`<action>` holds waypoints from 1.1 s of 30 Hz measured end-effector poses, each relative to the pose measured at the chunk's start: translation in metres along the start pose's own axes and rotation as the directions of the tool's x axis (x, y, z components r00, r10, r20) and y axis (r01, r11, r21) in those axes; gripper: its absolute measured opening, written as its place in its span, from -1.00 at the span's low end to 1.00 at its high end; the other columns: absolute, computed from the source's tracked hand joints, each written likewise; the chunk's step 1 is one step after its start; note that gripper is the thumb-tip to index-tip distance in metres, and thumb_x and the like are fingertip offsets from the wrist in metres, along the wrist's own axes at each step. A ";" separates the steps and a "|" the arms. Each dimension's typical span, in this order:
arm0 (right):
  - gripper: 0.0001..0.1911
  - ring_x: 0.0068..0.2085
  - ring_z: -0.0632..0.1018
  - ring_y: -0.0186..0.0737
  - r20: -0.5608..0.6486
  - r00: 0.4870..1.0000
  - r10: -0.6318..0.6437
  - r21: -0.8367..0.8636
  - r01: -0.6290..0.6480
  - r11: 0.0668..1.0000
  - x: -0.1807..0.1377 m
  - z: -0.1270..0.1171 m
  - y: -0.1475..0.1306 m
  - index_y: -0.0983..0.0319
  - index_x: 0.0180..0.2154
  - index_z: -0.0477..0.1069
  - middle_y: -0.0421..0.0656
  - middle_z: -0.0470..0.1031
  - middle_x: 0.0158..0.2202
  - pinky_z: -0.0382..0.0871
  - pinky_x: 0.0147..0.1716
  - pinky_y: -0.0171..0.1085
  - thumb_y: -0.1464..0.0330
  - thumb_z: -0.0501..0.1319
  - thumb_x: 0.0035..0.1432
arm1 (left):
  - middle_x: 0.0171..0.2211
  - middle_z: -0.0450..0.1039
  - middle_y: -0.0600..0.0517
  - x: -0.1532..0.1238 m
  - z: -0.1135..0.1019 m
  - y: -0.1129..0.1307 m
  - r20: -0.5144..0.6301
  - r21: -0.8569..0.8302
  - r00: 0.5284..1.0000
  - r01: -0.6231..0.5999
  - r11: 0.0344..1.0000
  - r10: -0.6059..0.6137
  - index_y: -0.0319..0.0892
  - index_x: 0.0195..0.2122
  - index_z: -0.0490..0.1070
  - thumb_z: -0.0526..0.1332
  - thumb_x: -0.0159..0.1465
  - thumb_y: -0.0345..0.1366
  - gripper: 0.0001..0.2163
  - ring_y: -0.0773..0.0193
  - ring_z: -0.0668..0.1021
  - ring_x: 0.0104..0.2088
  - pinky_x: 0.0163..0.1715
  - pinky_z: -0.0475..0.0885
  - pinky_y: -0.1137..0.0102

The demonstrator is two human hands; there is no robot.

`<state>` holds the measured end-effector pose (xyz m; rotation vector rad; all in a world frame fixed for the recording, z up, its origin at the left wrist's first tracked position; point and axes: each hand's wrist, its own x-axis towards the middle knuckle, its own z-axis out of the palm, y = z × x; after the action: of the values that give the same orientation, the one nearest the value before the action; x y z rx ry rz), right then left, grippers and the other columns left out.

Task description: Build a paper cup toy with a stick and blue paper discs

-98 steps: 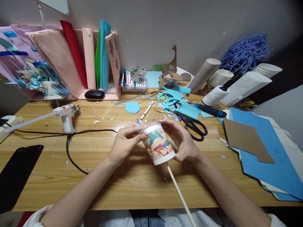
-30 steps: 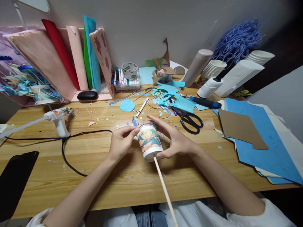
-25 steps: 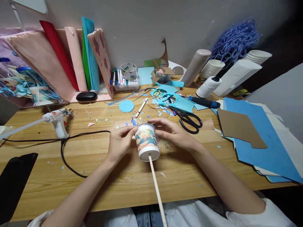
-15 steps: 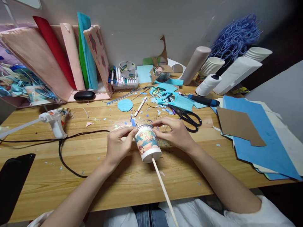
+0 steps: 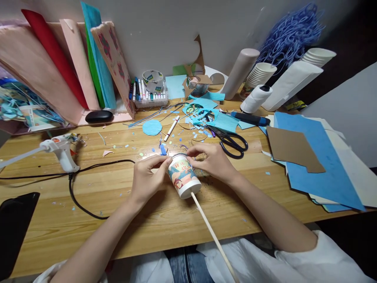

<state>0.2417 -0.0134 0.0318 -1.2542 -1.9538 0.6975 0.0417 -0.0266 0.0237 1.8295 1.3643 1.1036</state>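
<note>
Red Chinese characters (image 5: 180, 165) on paper cup (image 5: 184, 177), apparently 转运 above 锦

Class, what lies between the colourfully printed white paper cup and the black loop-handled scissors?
In the head view, the person's right hand lies between the cup and the scissors, its fingers at the cup's far end.
</note>
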 end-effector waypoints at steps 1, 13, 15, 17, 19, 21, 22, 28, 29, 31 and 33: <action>-0.93 -0.41 0.52 -0.30 -0.003 1.000 0.002 -0.004 -0.002 1.000 0.000 0.000 0.000 0.27 -0.41 0.48 -0.16 0.55 -0.43 0.38 -0.39 -0.33 0.49 0.24 -0.03 | -0.39 0.58 0.02 0.000 0.000 0.000 0.000 -0.003 1.000 0.007 1.000 -0.007 -0.18 -0.40 0.56 0.23 0.15 -0.28 -0.87 0.30 0.56 -0.41 -0.38 0.43 0.47; -0.86 -0.39 0.54 -0.27 0.142 0.972 0.188 0.246 -0.219 0.944 0.003 0.000 0.006 0.29 -0.37 0.49 -0.13 0.54 -0.41 0.44 -0.36 -0.30 0.37 0.26 -0.03 | -0.41 0.57 0.01 0.005 0.001 0.000 0.065 -0.259 0.977 0.211 0.943 -0.201 -0.22 -0.39 0.55 0.26 0.12 -0.21 -0.82 0.31 0.55 -0.40 -0.37 0.44 0.48; -0.83 -0.38 0.54 -0.26 0.139 0.964 0.225 0.308 -0.258 0.916 0.004 0.000 0.010 0.29 -0.37 0.50 -0.11 0.55 -0.39 0.44 -0.34 -0.27 0.33 0.28 -0.05 | -0.36 0.58 0.00 0.006 0.002 0.002 0.073 -0.349 0.968 0.252 0.903 -0.242 -0.22 -0.37 0.55 0.26 0.12 -0.19 -0.81 0.29 0.55 -0.35 -0.31 0.45 0.46; -0.80 -0.38 0.54 -0.25 0.112 0.955 0.273 0.382 -0.295 0.876 0.007 -0.001 0.014 0.29 -0.39 0.50 -0.11 0.56 -0.38 0.43 -0.35 -0.25 0.29 0.30 -0.08 | -0.30 0.58 -0.01 0.006 0.003 0.004 0.115 -0.445 0.953 0.302 0.843 -0.280 -0.20 -0.32 0.55 0.26 0.12 -0.17 -0.78 0.27 0.56 -0.29 -0.26 0.46 0.44; -0.78 -0.39 0.54 -0.23 0.085 0.939 0.333 0.451 -0.334 0.828 0.009 -0.003 0.018 0.28 -0.42 0.50 -0.13 0.56 -0.40 0.43 -0.35 -0.24 0.28 0.33 -0.15 | -0.26 0.57 -0.01 0.005 0.004 0.006 0.182 -0.518 0.934 0.356 0.778 -0.307 -0.19 -0.27 0.54 0.27 0.11 -0.16 -0.76 0.25 0.56 -0.26 -0.23 0.46 0.41; -0.76 -0.38 0.55 -0.21 0.074 0.920 0.385 0.497 -0.369 0.785 0.011 -0.005 0.020 0.28 -0.44 0.50 -0.14 0.56 -0.42 0.42 -0.32 -0.23 0.30 0.37 -0.24 | -0.25 0.57 -0.01 0.003 0.005 0.007 0.237 -0.543 0.920 0.392 0.742 -0.312 -0.19 -0.27 0.54 0.27 0.11 -0.17 -0.76 0.24 0.56 -0.25 -0.21 0.47 0.40; -0.75 -0.37 0.55 -0.20 0.072 0.912 0.405 0.510 -0.382 0.770 0.012 -0.006 0.021 0.28 -0.45 0.50 -0.14 0.57 -0.42 0.42 -0.30 -0.22 0.31 0.38 -0.28 | -0.25 0.57 -0.01 0.003 0.006 0.008 0.251 -0.547 0.918 0.396 0.737 -0.307 -0.19 -0.27 0.54 0.28 0.11 -0.18 -0.77 0.24 0.56 -0.25 -0.20 0.47 0.39; -0.70 -0.36 0.56 -0.07 0.077 0.897 0.435 0.505 -0.411 0.759 0.011 -0.003 0.019 0.27 -0.48 0.51 -0.08 0.59 -0.42 0.42 -0.30 -0.13 0.32 0.41 -0.41 | -0.27 0.58 0.00 0.000 0.008 0.007 0.187 -0.494 0.954 0.299 0.817 -0.236 -0.21 -0.26 0.55 0.24 0.14 -0.21 -0.78 0.23 0.58 -0.26 -0.19 0.48 0.37; -0.71 -0.36 0.56 -0.06 0.081 0.897 0.434 0.501 -0.413 0.760 0.010 -0.002 0.019 0.26 -0.48 0.51 -0.08 0.59 -0.42 0.42 -0.30 -0.13 0.32 0.41 -0.41 | -0.28 0.59 -0.01 0.000 0.008 0.006 0.163 -0.459 0.962 0.271 0.846 -0.220 -0.21 -0.26 0.55 0.23 0.15 -0.22 -0.78 0.23 0.58 -0.27 -0.21 0.49 0.38; -0.72 -0.36 0.57 -0.07 0.093 0.899 0.428 0.497 -0.415 0.763 0.009 0.000 0.018 0.25 -0.47 0.53 -0.10 0.60 -0.40 0.42 -0.31 -0.15 0.32 0.40 -0.38 | -0.28 0.59 -0.01 -0.001 0.008 0.004 0.125 -0.399 0.973 0.227 0.888 -0.193 -0.22 -0.26 0.55 0.23 0.15 -0.23 -0.79 0.23 0.58 -0.29 -0.25 0.49 0.39; -0.72 -0.37 0.57 -0.10 0.102 0.897 0.431 0.495 -0.421 0.760 0.008 0.002 0.018 0.26 -0.45 0.54 -0.12 0.59 -0.41 0.43 -0.34 -0.20 0.32 0.39 -0.34 | -0.29 0.59 -0.01 -0.003 0.008 0.003 0.106 -0.375 0.979 0.202 0.905 -0.175 -0.22 -0.27 0.55 0.23 0.15 -0.24 -0.80 0.24 0.59 -0.31 -0.27 0.50 0.42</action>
<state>0.2480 0.0006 0.0196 -1.3556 -1.3252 1.3285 0.0494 -0.0298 0.0215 1.4078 1.1582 1.1027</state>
